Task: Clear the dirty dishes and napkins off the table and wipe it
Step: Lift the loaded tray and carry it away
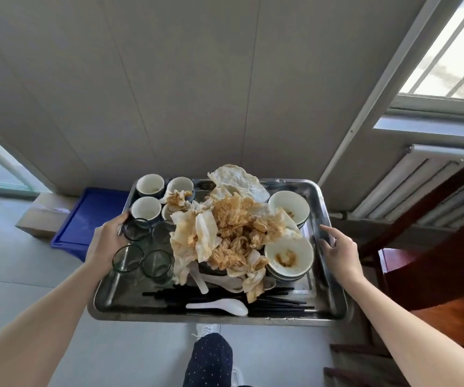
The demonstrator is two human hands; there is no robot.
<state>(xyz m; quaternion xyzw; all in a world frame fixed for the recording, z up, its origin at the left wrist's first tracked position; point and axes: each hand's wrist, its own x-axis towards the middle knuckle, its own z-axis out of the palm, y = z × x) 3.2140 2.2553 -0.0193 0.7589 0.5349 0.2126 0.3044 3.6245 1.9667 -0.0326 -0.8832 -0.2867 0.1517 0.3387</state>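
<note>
A steel tray (328,219) is carried above the tiled floor (10,275), with the left hand (111,237) clamped in a grip on its left rim and the right hand (339,251) on its right rim. A heap of stained napkins (225,233) fills the middle, soiled bowls (289,256) right, cups (150,185) and glasses (157,265) left, black chopsticks (278,303) and a white spoon (219,305) along the near edge.
</note>
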